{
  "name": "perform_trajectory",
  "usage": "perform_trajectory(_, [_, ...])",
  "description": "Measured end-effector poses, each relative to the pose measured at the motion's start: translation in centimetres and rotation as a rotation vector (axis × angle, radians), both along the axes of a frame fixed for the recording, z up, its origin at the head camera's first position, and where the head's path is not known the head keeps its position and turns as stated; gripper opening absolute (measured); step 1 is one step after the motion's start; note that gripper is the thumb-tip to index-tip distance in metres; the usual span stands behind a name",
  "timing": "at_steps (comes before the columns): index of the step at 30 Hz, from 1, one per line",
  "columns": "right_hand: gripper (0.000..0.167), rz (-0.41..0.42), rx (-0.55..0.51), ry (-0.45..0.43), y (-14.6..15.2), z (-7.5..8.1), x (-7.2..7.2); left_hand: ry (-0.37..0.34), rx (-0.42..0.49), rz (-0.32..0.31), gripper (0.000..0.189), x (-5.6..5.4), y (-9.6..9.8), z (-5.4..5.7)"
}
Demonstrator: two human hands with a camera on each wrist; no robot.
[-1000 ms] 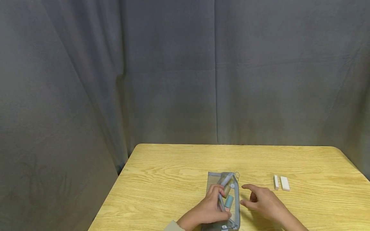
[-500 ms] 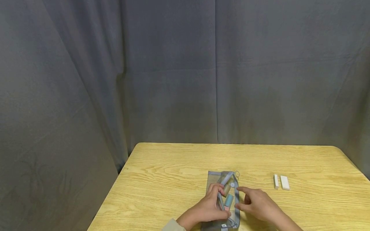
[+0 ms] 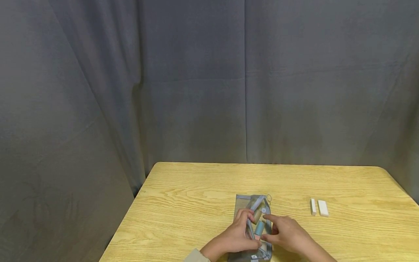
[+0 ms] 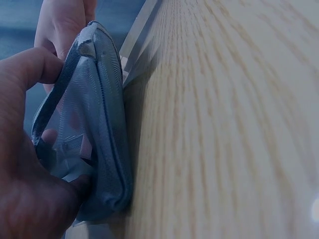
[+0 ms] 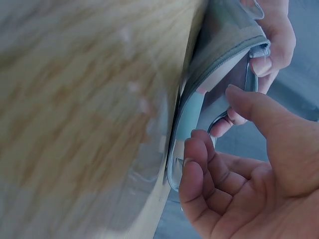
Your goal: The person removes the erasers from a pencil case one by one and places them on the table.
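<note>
So the grey see-through zip pouch [image 3: 242,205] is lying on the wood-grain table [image 3: 196,196], near the person's edge. Call the pouch the clock's centre, 12 pointing away from the person. The left hand [image 3: 237,233] is at 9 o'clock with its fingers curled round one lip of the mouth, so it's got a proper hold of the pouch and the mouth gapes. The right hand [image 3: 286,233] is over at 3, thumb and index finger spread well apart at the opening, other fingers loosely bent. Nothing is gripped in it that I can see (can't tell if the tips actually touch the lip, though).

Inside there's a teal-and-pink piece [image 3: 259,228], pink end toward 6 o'clock, and a tan cylinder-ish thing [image 3: 257,217] near it at about 12. A ring [image 3: 269,198] sticks out at the 1 o'clock corner. Out between 2 and 3 sit two white blocks, a narrow one [image 3: 313,207] and a wider one [image 3: 323,208], side by side with a small gap. Dark grey curtain [image 3: 196,91] behind everything.
</note>
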State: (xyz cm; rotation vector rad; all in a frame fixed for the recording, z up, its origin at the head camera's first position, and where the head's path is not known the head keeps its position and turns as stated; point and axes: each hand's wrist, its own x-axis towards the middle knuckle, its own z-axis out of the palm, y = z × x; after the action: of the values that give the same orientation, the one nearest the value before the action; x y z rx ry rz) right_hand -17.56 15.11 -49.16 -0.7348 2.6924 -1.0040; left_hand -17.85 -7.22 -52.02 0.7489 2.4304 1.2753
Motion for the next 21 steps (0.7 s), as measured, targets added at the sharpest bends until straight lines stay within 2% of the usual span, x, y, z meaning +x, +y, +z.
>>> perform_trajectory(21, [0.064,-0.011,0.071,-0.002,-1.00,-0.22,-0.17,0.024,0.007,0.005,0.056,0.16,0.05,0.27])
